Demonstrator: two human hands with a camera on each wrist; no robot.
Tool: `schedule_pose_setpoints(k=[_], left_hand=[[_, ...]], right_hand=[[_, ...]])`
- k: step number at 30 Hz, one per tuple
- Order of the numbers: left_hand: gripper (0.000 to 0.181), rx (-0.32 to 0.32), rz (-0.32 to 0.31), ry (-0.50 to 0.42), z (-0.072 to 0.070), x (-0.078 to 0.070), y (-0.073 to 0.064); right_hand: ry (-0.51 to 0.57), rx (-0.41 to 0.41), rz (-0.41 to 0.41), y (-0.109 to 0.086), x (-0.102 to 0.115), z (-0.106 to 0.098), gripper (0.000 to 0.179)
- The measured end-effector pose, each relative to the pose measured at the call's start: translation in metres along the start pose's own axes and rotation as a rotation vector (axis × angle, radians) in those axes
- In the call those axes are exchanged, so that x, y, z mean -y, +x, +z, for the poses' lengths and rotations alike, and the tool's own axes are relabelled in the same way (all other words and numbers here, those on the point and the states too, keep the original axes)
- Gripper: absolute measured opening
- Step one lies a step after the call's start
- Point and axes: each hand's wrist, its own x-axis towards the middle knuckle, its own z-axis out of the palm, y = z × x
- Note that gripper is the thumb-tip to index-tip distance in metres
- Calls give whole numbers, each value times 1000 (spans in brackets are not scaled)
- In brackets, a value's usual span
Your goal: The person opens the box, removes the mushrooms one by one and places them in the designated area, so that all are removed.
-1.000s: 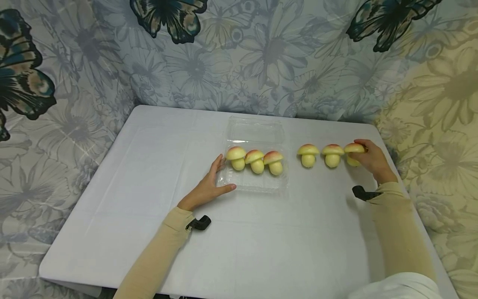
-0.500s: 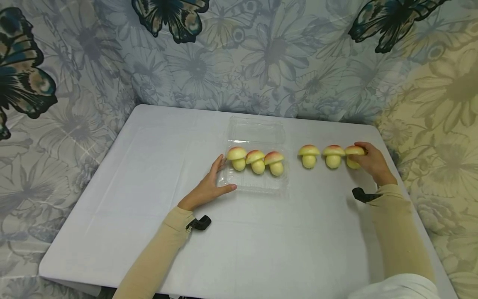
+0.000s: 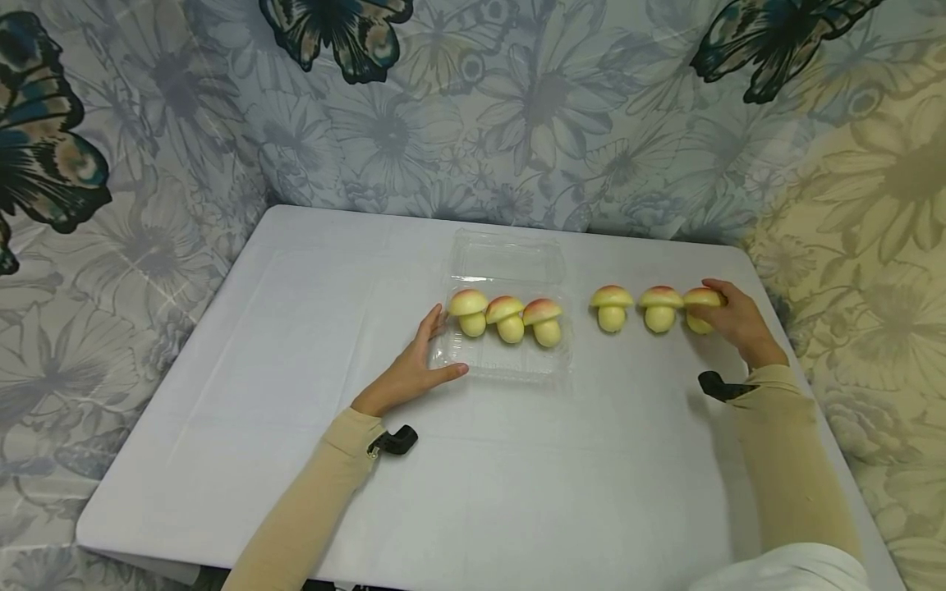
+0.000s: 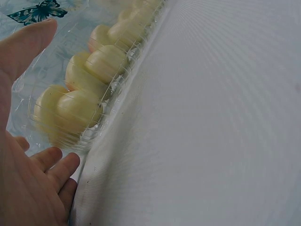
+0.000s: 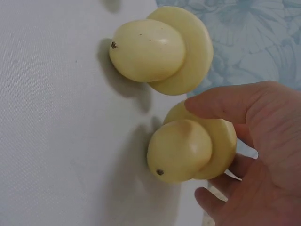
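Observation:
A clear plastic clamshell box (image 3: 510,365) lies with its lid folded back, and three mushroom-shaped pieces (image 3: 510,318) stand in a row inside it. Each has a yellow cap blushed red and a pale rounded stem. My left hand (image 3: 414,369) spreads thumb and straight fingers around the box's left end; in the left wrist view the fingertips (image 4: 70,162) are right at its side. With my right hand (image 3: 727,318) I pinch the cap of the rightmost mushroom-shaped piece (image 5: 181,150), thumb on one side and fingers on the other. Part of that cap is hidden by the hand.
Two more mushroom-shaped pieces (image 3: 611,309) stand in line between the box and my right hand. The white table (image 3: 296,328) backs onto flower-patterned cloth (image 3: 532,115). A black wrist mount (image 3: 395,441) sits on each forearm.

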Motion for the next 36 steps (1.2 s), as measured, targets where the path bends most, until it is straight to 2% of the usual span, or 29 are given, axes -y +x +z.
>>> schedule_pose_setpoints(k=[18, 29, 36], left_hand=[[117, 4, 2, -6, 0, -1, 0], [118, 4, 5, 1, 0, -2, -1], [118, 6, 2, -5, 0, -4, -2]], right_hand=[[-3, 23, 40, -4, 4, -9, 88], [-8, -15, -34, -8, 9, -16, 83], [77, -73, -71, -14, 26, -19, 80]])
